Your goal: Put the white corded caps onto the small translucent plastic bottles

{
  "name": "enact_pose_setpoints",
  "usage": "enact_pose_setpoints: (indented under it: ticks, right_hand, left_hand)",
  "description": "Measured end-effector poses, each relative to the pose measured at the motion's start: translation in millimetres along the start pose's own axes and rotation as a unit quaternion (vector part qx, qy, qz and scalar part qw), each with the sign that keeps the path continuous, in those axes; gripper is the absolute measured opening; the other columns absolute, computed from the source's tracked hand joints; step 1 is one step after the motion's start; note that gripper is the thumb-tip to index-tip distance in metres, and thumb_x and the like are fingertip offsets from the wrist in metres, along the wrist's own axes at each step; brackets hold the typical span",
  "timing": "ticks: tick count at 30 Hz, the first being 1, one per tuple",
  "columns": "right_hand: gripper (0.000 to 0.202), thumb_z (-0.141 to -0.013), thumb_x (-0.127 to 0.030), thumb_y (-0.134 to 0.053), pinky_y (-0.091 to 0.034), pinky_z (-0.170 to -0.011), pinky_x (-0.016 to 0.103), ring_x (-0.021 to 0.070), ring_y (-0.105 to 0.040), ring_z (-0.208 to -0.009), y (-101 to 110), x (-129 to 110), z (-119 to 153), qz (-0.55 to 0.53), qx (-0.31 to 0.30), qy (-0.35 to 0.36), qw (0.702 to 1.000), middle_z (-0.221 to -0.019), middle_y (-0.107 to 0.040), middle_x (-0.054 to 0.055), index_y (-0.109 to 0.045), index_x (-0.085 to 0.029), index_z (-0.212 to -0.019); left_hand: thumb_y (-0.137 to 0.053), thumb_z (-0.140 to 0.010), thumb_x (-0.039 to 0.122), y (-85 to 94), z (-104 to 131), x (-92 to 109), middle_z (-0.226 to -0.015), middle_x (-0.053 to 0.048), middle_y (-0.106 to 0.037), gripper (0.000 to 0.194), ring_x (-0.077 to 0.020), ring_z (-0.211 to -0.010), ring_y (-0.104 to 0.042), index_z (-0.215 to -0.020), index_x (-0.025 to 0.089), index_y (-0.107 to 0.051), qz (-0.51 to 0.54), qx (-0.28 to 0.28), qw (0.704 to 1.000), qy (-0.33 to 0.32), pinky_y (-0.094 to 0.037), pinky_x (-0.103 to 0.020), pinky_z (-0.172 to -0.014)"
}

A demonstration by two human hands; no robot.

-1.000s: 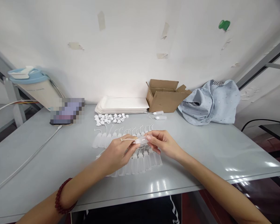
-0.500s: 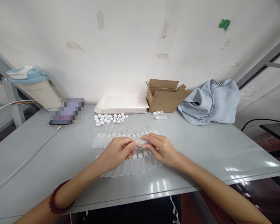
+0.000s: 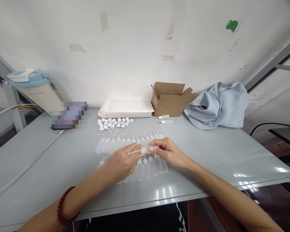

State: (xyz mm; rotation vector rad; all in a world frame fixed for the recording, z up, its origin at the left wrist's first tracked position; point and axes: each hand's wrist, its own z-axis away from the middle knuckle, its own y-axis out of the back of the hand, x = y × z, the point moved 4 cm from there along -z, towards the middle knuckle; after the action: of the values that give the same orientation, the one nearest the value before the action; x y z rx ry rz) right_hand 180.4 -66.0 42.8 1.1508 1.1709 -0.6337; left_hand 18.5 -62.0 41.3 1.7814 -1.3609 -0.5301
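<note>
I observe a small translucent squeeze bottle (image 3: pixel 148 149) held lengthwise above the grey table (image 3: pixel 207 151), its thin white stem pointing left. The left hand (image 3: pixel 122 161) has thumb and fingers closed at the neck end, exact fingertip contact partly hidden; the right hand (image 3: pixel 170 153) pinches the body between thumb and fingers. Gripping opposite ends apparently steadies so light a piece. Similar bottles lie in a far row (image 3: pixel 108 145) and a near row (image 3: pixel 145 170), the latter partly covered by the left hand; the alignment presumably keeps them orderly and countable. Loose white caps (image 3: pixel 114 123) are heaped beyond, seemingly within easy reach, before stacked white envelopes (image 3: pixel 129 108) and an open cardboard box (image 3: pixel 170 104).
</note>
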Motion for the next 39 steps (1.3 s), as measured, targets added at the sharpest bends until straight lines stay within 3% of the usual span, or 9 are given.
enact_pose_setpoints:
  ticks: [6,11,14,18,21,25,29,39]
  right_hand:
    - [0.037,-0.082,-0.049,-0.057,-0.018,-0.040,0.021,0.0053,-0.025,-0.043,-3.3,12.4,-1.4,-0.165,-0.042,-0.096,0.981,-0.052,-0.033,-0.007,-0.063,-0.013,-0.078]
    - [0.037,-0.083,-0.050,-0.057,-0.023,-0.042,0.022,0.0058,-0.028,-0.044,-1.2,9.0,-3.2,-0.160,-0.020,-0.079,0.984,-0.053,-0.035,-0.007,-0.059,-0.014,-0.073]
    - [0.034,-0.084,-0.048,-0.055,-0.029,-0.046,0.023,0.0069,-0.034,-0.046,14.3,10.9,-8.2,-0.100,0.061,-0.053,0.992,-0.055,-0.042,-0.005,-0.059,-0.015,-0.075]
    - [0.029,-0.080,-0.046,-0.057,-0.030,-0.046,0.022,0.0082,-0.039,-0.048,53.6,24.1,-15.3,-0.045,0.240,-0.035,0.969,-0.061,-0.050,-0.004,-0.055,-0.018,-0.088]
    - [0.027,-0.078,-0.043,-0.057,-0.031,-0.045,0.022,0.0082,-0.041,-0.047,76.5,38.3,-19.8,-0.034,0.269,-0.073,0.960,-0.065,-0.055,-0.003,-0.049,-0.020,-0.091]
    - [0.022,-0.081,-0.039,-0.052,-0.031,-0.043,0.022,0.0082,-0.042,-0.046,91.0,53.0,-23.6,0.036,0.220,-0.138,0.965,-0.070,-0.059,0.000,-0.047,-0.019,-0.090]
    - [0.024,-0.083,-0.041,-0.050,-0.033,-0.045,0.023,0.0095,-0.043,-0.047,97.6,65.5,-26.7,0.094,0.201,-0.147,0.964,-0.068,-0.060,0.002,-0.047,-0.018,-0.091]
    - [0.024,-0.089,-0.035,-0.048,-0.033,-0.058,0.026,0.0175,-0.049,-0.055,108.1,77.3,-31.9,0.324,0.211,-0.116,0.915,-0.055,-0.055,-0.002,-0.049,-0.017,-0.105]
  left_hand:
    - [-0.041,-0.095,0.012,3.0,-0.1,2.5,-0.081,-0.009,-0.062,0.012,-0.0168,-0.068,-0.057,-0.092,0.012,-0.052,-0.026,0.009,1.000,-0.010,-0.047,-0.028,-0.056]
    - [-0.040,-0.096,0.018,0.8,-0.6,-6.7,-0.081,-0.006,-0.061,0.013,-0.0149,-0.070,-0.058,-0.096,0.015,-0.053,0.056,0.001,0.996,0.063,-0.048,-0.026,-0.059]
    - [-0.039,-0.096,0.021,4.1,-0.2,-23.2,-0.085,-0.005,-0.061,0.019,-0.0154,-0.073,-0.058,-0.108,0.015,-0.053,0.062,-0.007,0.990,0.123,-0.048,-0.027,-0.064]
    - [-0.037,-0.094,0.024,19.0,6.8,-63.2,-0.098,-0.010,-0.062,0.026,-0.0208,-0.087,-0.058,-0.106,0.014,-0.058,0.006,-0.012,0.976,0.217,-0.050,-0.034,-0.074]
    - [-0.035,-0.092,0.026,28.4,12.5,-93.6,-0.101,-0.011,-0.064,0.031,-0.0259,-0.098,-0.056,-0.103,0.014,-0.061,-0.041,-0.006,0.966,0.254,-0.048,-0.041,-0.085]
    - [-0.031,-0.091,0.023,19.9,12.8,-112.6,-0.111,-0.010,-0.065,0.037,-0.0272,-0.111,-0.051,-0.103,0.017,-0.065,-0.028,-0.050,0.976,0.212,-0.041,-0.048,-0.097]
    - [-0.031,-0.091,0.023,3.8,12.6,-119.4,-0.121,-0.008,-0.062,0.038,-0.0294,-0.121,-0.045,-0.107,0.020,-0.066,-0.012,-0.100,0.970,0.222,-0.040,-0.051,-0.098]
    - [-0.034,-0.090,0.021,-1.1,12.0,-125.9,-0.116,-0.007,-0.064,0.038,-0.0286,-0.112,-0.048,-0.106,0.022,-0.068,-0.010,-0.100,0.970,0.223,-0.041,-0.049,-0.093]
